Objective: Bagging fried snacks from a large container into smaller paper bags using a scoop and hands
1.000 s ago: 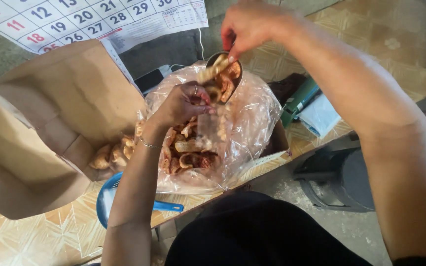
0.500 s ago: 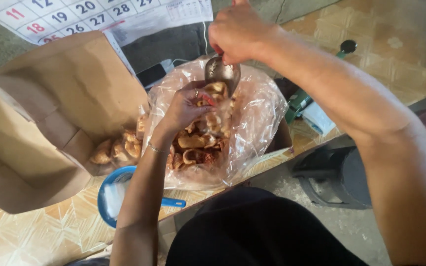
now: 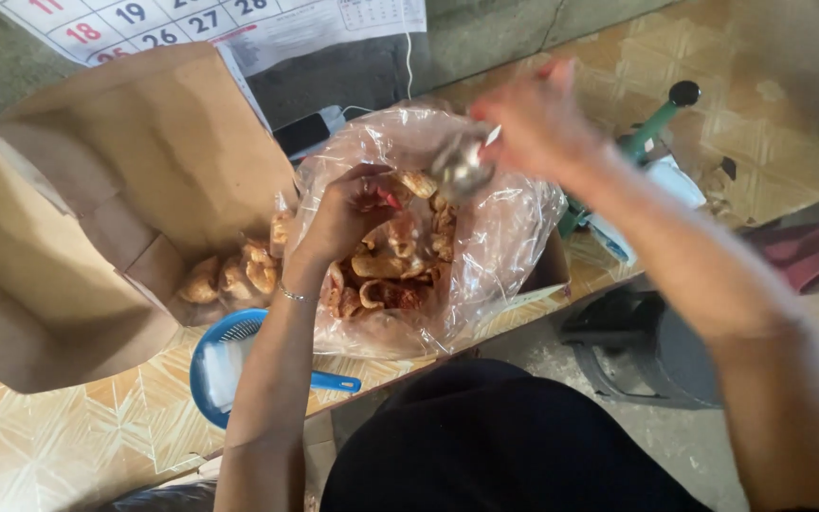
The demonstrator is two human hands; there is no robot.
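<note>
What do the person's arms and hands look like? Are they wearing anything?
Both arms are bare, with no sleeves and no gloves. The left hand has a thin silver bracelet around its wrist. The right hand is blurry, and no ring or watch can be made out on it.

- Big brown cardboard box (image 3: 97, 209), flaps open, at nine o'clock.
- Clear plastic bag (image 3: 504, 237) of crunchy brown snacks in the middle.
- White wall calendar (image 3: 239, 24), red and black numbers, at twelve o'clock.
</note>
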